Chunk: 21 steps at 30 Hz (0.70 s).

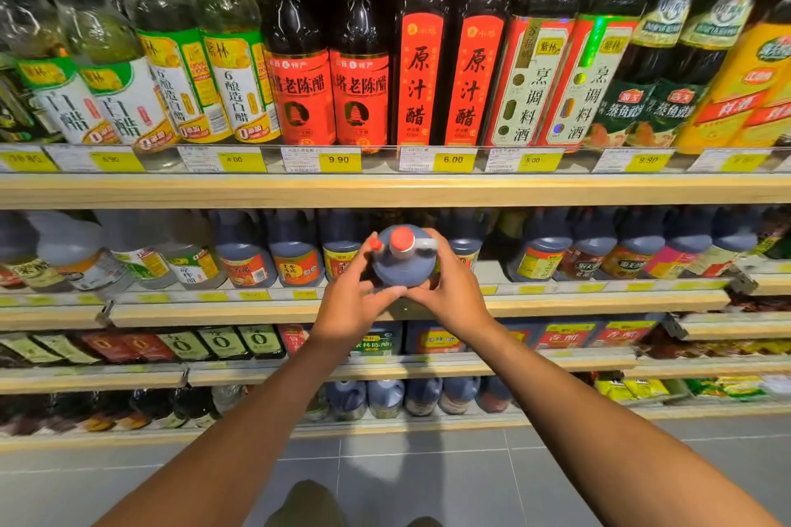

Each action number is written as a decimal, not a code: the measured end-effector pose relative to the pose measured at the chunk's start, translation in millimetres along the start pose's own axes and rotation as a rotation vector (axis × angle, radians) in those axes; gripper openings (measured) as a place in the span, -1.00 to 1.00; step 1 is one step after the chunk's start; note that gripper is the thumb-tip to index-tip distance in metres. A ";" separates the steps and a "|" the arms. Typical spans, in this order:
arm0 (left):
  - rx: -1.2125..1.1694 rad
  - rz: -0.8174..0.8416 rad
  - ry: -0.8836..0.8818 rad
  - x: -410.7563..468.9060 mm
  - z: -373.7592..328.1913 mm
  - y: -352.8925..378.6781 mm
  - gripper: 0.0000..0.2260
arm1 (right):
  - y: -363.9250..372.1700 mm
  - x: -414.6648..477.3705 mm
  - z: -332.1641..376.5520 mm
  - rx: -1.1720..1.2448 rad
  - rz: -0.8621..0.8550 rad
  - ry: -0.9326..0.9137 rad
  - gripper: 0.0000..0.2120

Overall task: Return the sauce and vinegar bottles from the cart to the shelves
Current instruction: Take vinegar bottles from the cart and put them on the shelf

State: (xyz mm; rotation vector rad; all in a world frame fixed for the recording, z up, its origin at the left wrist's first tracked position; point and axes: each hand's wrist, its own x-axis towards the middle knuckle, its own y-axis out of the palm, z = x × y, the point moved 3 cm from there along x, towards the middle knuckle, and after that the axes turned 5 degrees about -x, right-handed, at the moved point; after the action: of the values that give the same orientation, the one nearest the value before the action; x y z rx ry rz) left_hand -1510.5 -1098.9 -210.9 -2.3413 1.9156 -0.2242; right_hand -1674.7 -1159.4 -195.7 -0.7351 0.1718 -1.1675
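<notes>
Step in hand: shelving one jug (402,270), dark, with a red cap (401,239) and a grey handle. Both hands are on it. The left hand (349,304) wraps the jug's left side, fingers curled across the front low down and thumb up by the cap. The right hand (456,295) grips the right side, thumb near the handle. The jug is upright at the front edge of the second shelf (214,312), mid-length. Whether its base sits on the board or is just above it, cannot tell; the hands hide it.

Next move, my read: push it straight back into the slot between the neighbour jugs (340,248) and (464,248), keep it upright, then let go. The slot looks tight, so it should go in square. Slot depth not visible.

Around:
- Same shelf: a row of like jugs (295,252) on both sides, paler ones at the left end.
- Top shelf (385,190): tall vinegar and cooking-wine bottles (359,56), with yellow price tags (340,160) along its front edge.
- Lower shelves: more bottles and jugs, blurred.
- Grey tile floor (428,475) below.
- Cart not in view.

In the way: the top shelf's front edge overhangs close above the cap, so lifting room is small. Neighbour jugs could get knocked if it goes in skewed.
</notes>
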 end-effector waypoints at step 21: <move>-0.028 -0.001 -0.305 70.7 47.3 -0.5 -0.45 | 47.5 66.8 -44.5 -0.119 0.026 0.434 -0.49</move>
State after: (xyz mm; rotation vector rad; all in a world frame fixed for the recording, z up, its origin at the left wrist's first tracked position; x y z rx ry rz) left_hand -1487.7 -1168.5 -254.1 -2.2381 1.7804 0.1526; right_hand -1632.3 -1228.4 -241.9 -0.5719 0.6153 -1.2882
